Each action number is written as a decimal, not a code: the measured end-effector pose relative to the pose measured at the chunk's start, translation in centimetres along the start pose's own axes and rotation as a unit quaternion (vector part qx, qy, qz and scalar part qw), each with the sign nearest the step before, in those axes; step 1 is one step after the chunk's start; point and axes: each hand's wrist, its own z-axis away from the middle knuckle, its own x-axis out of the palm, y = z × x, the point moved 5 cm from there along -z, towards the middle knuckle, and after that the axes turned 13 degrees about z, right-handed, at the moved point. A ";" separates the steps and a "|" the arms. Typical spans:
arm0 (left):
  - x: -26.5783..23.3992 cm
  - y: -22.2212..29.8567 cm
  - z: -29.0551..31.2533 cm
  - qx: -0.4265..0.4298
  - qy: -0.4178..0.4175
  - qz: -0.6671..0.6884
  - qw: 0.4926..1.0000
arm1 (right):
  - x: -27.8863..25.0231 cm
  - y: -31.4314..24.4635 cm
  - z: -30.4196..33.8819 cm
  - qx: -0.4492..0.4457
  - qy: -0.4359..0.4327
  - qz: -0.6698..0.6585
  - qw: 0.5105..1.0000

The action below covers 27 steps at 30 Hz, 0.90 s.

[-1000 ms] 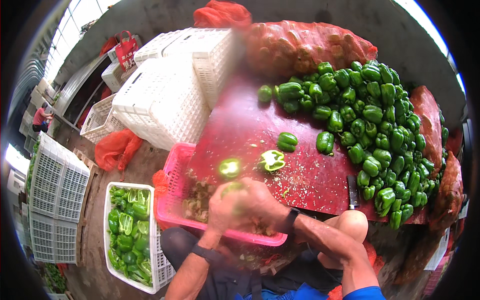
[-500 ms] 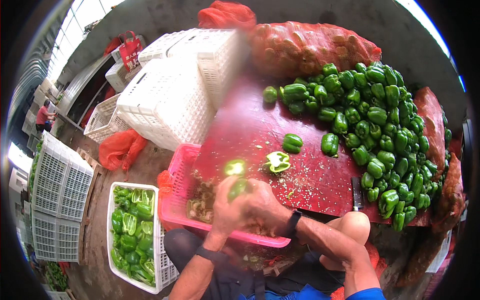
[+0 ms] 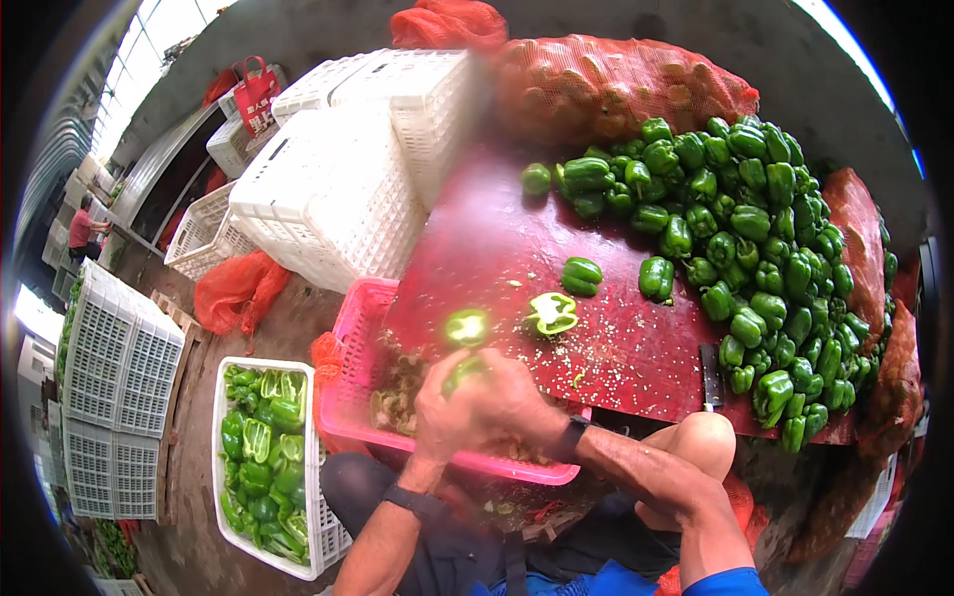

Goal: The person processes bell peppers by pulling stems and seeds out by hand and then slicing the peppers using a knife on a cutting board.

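Here, right over the near edge of the red tabletop, both hands come together: the left hand has its grip curled around a green pepper, pale at one end, and the right hand crowds against it, fingers so blurred that I can't tell how tightly its grip is closed. That pepper sits up between the hands, above the pink basket with its pale scraps. Just beyond, two cut peppers show their light insides among scattered seeds, and two whole peppers lie near them. Over on the right, a knife rests by the great pepper pile. Down on the left, a white crate brims with cut green pieces.
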 end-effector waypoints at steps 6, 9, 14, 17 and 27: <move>-1.5 -1.3 0.5 -0.157 0.027 0.210 0.965 | -0.9 -1.6 0.1 0.112 -0.132 -0.200 0.964; -2.1 -2.4 0.8 -0.221 0.085 0.407 0.882 | -2.1 -2.9 -0.2 0.118 -0.173 -0.280 0.937; -3.5 -2.6 1.7 -0.239 0.118 0.522 0.810 | -2.6 -3.8 -1.2 0.015 -0.226 -0.297 0.927; -3.9 -2.1 2.1 -0.245 0.114 0.541 0.796 | -3.2 -4.3 -0.8 0.043 -0.221 -0.385 0.895; -4.0 1.8 1.7 0.042 0.005 -0.309 0.950 | -5.1 -0.6 -1.3 -0.181 -0.168 0.173 0.953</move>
